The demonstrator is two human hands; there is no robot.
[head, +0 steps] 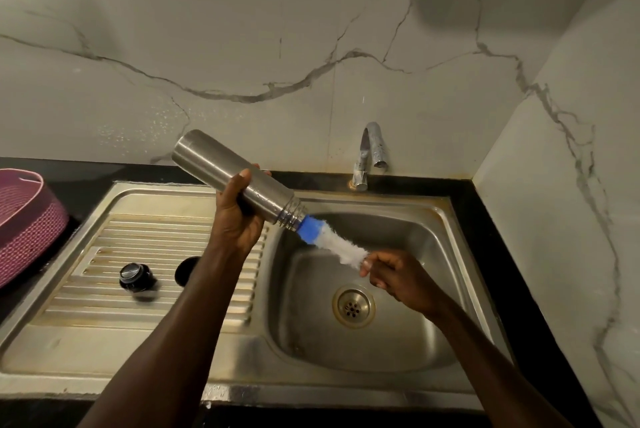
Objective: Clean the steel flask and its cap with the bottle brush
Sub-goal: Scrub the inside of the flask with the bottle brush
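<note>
My left hand (235,216) grips the steel flask (221,168) around its middle, holding it tilted above the sink with the threaded mouth pointing down to the right. The bottle brush (329,237), with blue and white bristles, sticks out of the flask's mouth. My right hand (391,275) grips the brush at its white end, over the basin (398,341). The black flask cap (133,277) with a steel top stands on the ribbed drainboard (104,254). A second dark round piece (185,270) lies beside it, partly hidden by my left forearm.
A chrome tap (372,150) stands behind the basin; no water runs from it. The drain (353,306) sits in the basin's middle. A pink woven basket (27,219) rests on the black counter at the left. Marble walls close in behind and on the right.
</note>
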